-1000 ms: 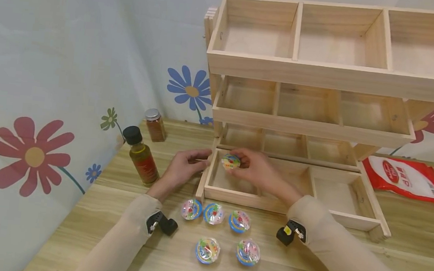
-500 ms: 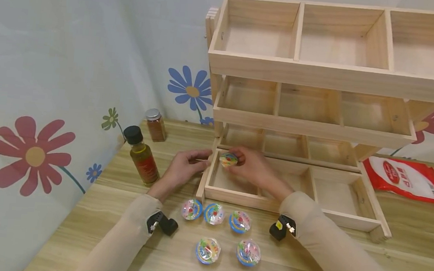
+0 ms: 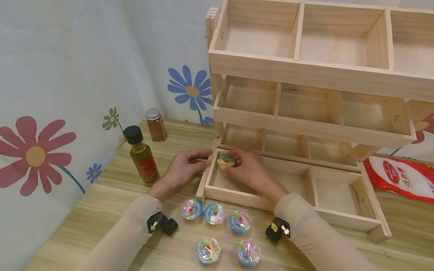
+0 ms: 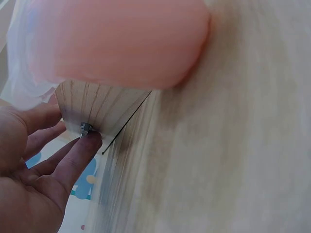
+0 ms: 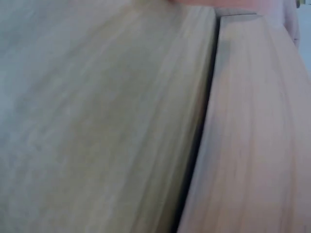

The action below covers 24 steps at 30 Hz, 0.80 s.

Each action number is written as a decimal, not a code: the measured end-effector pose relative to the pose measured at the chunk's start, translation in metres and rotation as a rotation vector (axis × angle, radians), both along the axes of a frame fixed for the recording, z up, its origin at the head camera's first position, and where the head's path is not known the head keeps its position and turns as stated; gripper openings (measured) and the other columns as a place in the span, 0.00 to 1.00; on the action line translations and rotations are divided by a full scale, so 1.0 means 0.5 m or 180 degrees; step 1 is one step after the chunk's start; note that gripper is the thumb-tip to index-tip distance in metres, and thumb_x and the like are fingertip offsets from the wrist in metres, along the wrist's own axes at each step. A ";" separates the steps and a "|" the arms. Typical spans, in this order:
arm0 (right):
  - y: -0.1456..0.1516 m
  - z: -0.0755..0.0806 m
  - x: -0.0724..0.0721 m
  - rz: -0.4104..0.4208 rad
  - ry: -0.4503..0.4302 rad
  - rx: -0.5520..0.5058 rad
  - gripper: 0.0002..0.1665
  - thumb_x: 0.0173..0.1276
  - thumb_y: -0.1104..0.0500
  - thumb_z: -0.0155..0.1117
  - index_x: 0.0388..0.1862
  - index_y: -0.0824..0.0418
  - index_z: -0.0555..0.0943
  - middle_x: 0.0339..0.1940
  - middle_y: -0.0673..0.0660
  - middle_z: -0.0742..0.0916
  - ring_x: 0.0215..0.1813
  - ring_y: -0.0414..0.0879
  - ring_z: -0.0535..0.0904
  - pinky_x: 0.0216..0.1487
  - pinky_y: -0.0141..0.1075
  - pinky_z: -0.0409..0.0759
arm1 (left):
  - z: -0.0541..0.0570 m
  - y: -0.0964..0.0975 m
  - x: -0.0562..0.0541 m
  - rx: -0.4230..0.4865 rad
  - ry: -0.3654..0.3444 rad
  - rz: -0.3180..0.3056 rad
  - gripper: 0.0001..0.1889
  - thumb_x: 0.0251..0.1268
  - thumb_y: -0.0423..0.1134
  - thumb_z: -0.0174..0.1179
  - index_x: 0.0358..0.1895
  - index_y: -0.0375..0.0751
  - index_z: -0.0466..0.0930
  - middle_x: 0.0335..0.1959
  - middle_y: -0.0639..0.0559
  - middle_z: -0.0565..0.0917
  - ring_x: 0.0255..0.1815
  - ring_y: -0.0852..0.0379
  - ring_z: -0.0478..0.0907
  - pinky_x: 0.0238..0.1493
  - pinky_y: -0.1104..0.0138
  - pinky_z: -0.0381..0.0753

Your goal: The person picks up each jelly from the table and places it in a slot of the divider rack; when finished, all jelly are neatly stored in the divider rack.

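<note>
My right hand (image 3: 251, 169) pinches a small jelly cup (image 3: 225, 161) with a colourful lid, over the left compartment of the wooden rack's (image 3: 250, 198) lowest front tier. In the head view the cup is tilted and its underside is hidden. At the rack's left side, my left hand (image 3: 184, 169) rests its fingertips on the wood. The left wrist view has a fingertip of the left hand (image 4: 46, 160) at a metal bolt (image 4: 86, 128) on the side panel. Several more jelly cups (image 3: 207, 251) sit on the table before the rack. The right wrist view does not show the right hand's grip.
Left of the rack stand a black-capped oil bottle (image 3: 144, 162) and a spice jar (image 3: 156, 125) with a silver lid. A red and white packet (image 3: 409, 180) lies to the right. Upper tiers (image 3: 336, 77) with dividers rise above the hands. Both forearms flank the table cups.
My right hand has moved slightly left with the jelly cup, and the cup's tilt has changed. The left hand stays at the rack's side, and the table cups have not moved.
</note>
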State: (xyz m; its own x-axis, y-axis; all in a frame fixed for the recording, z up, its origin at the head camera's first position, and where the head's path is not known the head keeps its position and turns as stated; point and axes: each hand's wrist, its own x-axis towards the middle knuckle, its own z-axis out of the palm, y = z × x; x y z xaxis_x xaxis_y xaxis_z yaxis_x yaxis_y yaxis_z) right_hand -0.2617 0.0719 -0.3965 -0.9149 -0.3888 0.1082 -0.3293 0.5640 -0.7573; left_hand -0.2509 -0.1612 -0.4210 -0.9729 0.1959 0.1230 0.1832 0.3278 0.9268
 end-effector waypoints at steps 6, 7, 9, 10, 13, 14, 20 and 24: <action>-0.003 -0.009 0.000 0.0032 0.0093 0.0096 0.25 0.67 0.63 0.78 0.60 0.68 0.83 0.48 0.61 0.90 0.49 0.52 0.88 0.53 0.41 0.87 | 0.002 0.000 0.001 0.0001 -0.0023 0.0004 0.20 0.76 0.33 0.66 0.67 0.30 0.82 0.62 0.35 0.85 0.62 0.40 0.83 0.62 0.55 0.83; -0.004 -0.010 0.000 0.0032 0.0104 0.0097 0.25 0.67 0.63 0.78 0.60 0.69 0.83 0.48 0.61 0.90 0.50 0.52 0.88 0.53 0.41 0.87 | 0.002 0.000 0.001 0.0001 -0.0031 0.0009 0.20 0.76 0.33 0.66 0.67 0.30 0.82 0.63 0.36 0.85 0.63 0.40 0.83 0.62 0.55 0.83; -0.004 -0.011 -0.001 0.0024 0.0117 0.0096 0.25 0.67 0.62 0.78 0.60 0.69 0.83 0.48 0.61 0.90 0.50 0.52 0.88 0.53 0.41 0.87 | 0.003 -0.001 0.001 0.0000 -0.0043 0.0013 0.20 0.75 0.33 0.66 0.67 0.30 0.82 0.63 0.36 0.85 0.63 0.41 0.83 0.63 0.55 0.83; -0.005 -0.011 -0.001 0.0018 0.0121 0.0099 0.25 0.67 0.62 0.78 0.60 0.69 0.83 0.48 0.61 0.90 0.50 0.52 0.88 0.53 0.41 0.87 | 0.003 -0.001 0.001 0.0003 -0.0048 0.0015 0.20 0.75 0.32 0.66 0.67 0.30 0.82 0.63 0.36 0.85 0.63 0.41 0.83 0.63 0.55 0.83; -0.006 -0.012 -0.003 -0.0005 0.0139 0.0127 0.25 0.67 0.61 0.78 0.60 0.69 0.83 0.49 0.61 0.90 0.50 0.52 0.88 0.54 0.41 0.87 | 0.004 -0.001 0.001 0.0014 -0.0045 0.0005 0.20 0.75 0.32 0.66 0.67 0.30 0.82 0.63 0.36 0.85 0.63 0.41 0.83 0.63 0.55 0.83; -0.006 -0.013 -0.003 -0.0014 0.0141 0.0137 0.25 0.67 0.60 0.78 0.60 0.69 0.83 0.49 0.62 0.90 0.50 0.52 0.88 0.54 0.42 0.87 | 0.004 -0.001 0.001 0.0014 -0.0039 0.0002 0.20 0.75 0.32 0.66 0.67 0.30 0.82 0.63 0.36 0.85 0.63 0.41 0.83 0.63 0.55 0.83; -0.009 -0.013 -0.005 -0.0063 0.0138 0.0207 0.26 0.69 0.58 0.78 0.61 0.69 0.83 0.50 0.63 0.90 0.52 0.53 0.88 0.55 0.43 0.86 | 0.003 -0.002 0.000 0.0032 -0.0010 -0.0022 0.21 0.75 0.32 0.66 0.67 0.29 0.82 0.63 0.35 0.84 0.63 0.40 0.83 0.62 0.56 0.84; -0.008 -0.011 0.000 -0.0062 0.0133 0.0239 0.28 0.70 0.56 0.78 0.62 0.70 0.82 0.51 0.63 0.90 0.52 0.53 0.88 0.56 0.43 0.86 | 0.002 -0.001 0.001 0.0033 -0.0015 -0.0028 0.21 0.75 0.33 0.66 0.67 0.29 0.82 0.63 0.35 0.84 0.63 0.39 0.83 0.62 0.56 0.84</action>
